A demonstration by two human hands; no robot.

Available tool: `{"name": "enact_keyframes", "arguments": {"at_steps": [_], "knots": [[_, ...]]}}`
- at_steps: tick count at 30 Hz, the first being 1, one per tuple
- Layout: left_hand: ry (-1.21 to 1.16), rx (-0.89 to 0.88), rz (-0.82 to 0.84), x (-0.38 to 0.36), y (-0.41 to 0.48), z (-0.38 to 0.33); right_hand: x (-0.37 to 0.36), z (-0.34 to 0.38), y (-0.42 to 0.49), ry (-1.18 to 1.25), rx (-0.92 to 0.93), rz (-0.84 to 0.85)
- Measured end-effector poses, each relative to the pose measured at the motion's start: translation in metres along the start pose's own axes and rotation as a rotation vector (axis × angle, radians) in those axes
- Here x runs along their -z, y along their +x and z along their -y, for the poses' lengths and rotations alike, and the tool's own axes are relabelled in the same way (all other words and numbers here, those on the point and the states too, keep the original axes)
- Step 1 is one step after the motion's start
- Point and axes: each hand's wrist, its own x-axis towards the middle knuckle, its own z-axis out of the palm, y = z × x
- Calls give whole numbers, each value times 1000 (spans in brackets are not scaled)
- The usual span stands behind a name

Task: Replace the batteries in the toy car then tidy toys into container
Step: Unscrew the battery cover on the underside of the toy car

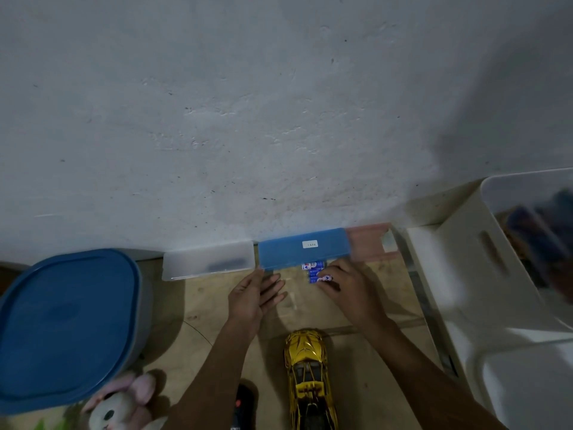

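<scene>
A gold toy car point(310, 377) stands on the floor between my forearms, nose towards the wall. Several blue-and-white batteries point(314, 270) lie by the wall under the lifted blue lid point(304, 248) of a small box. My right hand point(347, 285) pinches one of these batteries with its fingertips. My left hand point(257, 291) is flat, fingers straight, touching the left corner of the blue box. A black remote point(245, 405) lies near my left forearm.
A large grey tub with a blue lid point(66, 324) stands at the left. A pink-and-white plush rabbit point(124, 405) lies below it. A clear box point(207, 263) and a pink box point(370, 240) flank the blue one. White bins point(483, 274) stand at the right.
</scene>
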Motion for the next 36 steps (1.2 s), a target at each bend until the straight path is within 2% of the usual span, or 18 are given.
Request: {"name": "enact_keyframes", "arguments": {"at_steps": [3, 7, 11, 13, 15, 18, 21, 25, 29, 36], "knots": [[7, -8, -10, 0, -1, 0, 2, 2, 0, -40, -26, 9], [75, -52, -19, 0, -11, -1, 5, 15, -3, -86, 42, -130], [346, -302, -255, 18, -23, -9, 6, 53, 12, -71, 238, -215], [405, -389, -363, 34, -26, -21, 2, 80, 25, -59, 307, -143], [357, -395, -404, 50, -25, -36, -4, 109, 39, -59, 358, -33], [350, -348, -412, 74, -10, -55, -18, 149, 59, -95, 438, 168], [414, -274, -420, 94, 5, -64, -34, 179, 75, -275, 424, 306], [426, -247, -367, 111, 11, -66, -50, 206, 78, -516, 393, 340], [310, -221, -317, 121, 14, -62, -59, 216, 80, -659, 450, 340], [256, -218, -222, 125, 15, -61, -66, 221, 90, -698, 514, 420]]}}
